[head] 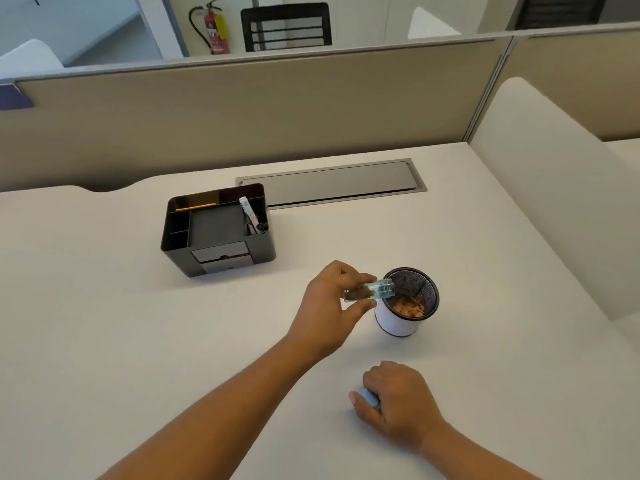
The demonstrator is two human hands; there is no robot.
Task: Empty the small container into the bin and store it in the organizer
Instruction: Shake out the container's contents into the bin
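The small container is clear and bluish, with brown bits inside. The left hand pinches it, tipped sideways, its open end over the rim of the mesh bin. The right hand rests on the worktop, curled around a light blue lid. The black organizer stands farther back. No writing can be read.

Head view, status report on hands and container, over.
Left hand tipping small clear plastic container over mesh bin. Right hand closed on light-blue cap. Black organizer path unobstructed.
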